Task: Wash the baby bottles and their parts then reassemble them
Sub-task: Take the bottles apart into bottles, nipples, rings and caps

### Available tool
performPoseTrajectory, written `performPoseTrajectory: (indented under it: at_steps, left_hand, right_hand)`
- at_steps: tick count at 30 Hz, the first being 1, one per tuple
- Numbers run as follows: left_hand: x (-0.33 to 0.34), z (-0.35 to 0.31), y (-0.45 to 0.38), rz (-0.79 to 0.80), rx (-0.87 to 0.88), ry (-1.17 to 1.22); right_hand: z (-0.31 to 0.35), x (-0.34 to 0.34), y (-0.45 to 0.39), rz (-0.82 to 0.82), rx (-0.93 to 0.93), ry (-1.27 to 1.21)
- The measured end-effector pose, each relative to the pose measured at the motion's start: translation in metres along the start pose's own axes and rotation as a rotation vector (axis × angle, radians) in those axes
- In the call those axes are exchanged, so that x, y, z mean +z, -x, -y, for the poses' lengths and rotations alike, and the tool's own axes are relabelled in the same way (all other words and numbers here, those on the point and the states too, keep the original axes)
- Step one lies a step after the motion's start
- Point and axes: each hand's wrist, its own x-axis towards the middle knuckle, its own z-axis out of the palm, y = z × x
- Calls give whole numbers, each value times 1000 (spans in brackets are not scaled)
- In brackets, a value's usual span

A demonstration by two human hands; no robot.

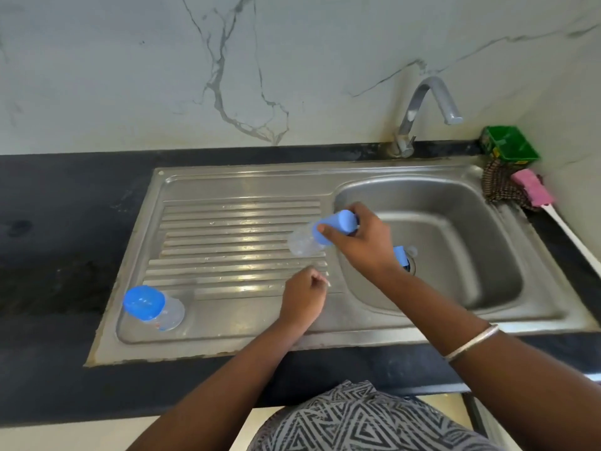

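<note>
Holding a capped baby bottle (320, 235) tilted over the seam between drainboard (240, 229) and basin (432, 242), the right hand (361, 242) wraps its fingers round the blue cap end, thumb on the cap's near side; the clear body points down-left, apparently empty. The left hand (304, 296) hovers over the drainboard's near edge, fingers loosely curled on nothing visible. Judged light, rigid plastic, probably slick when wet; a grip round the body or collar seems safer than the cap, which could pull off. A second bottle (154, 307), blue-capped, stands at the drainboard's near-left corner; contents cannot be told. In the basin, a blue collar with teat (405, 255) lies beside the drain, partly hidden by the wrist; no standing water shows; the tap (426, 105) is not running.
</note>
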Motion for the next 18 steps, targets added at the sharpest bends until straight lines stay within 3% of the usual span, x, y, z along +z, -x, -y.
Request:
performPoseTrajectory:
  at_steps: [3, 5, 12, 18]
  left_hand:
    - [7, -3, -10, -114, 1, 13]
    - [10, -5, -16, -106, 54, -11]
    - [43, -46, -31, -75, 535, -544]
    - [74, -58, -37, -107, 705, -818]
  right_hand:
    - [-34, -30, -6, -96, 180, 41]
    - [-52, -41, -8, -82, 284, 24]
    - [-89, -71, -16, -43, 509, -267]
    - [-105, -95, -23, 147, 665, -500]
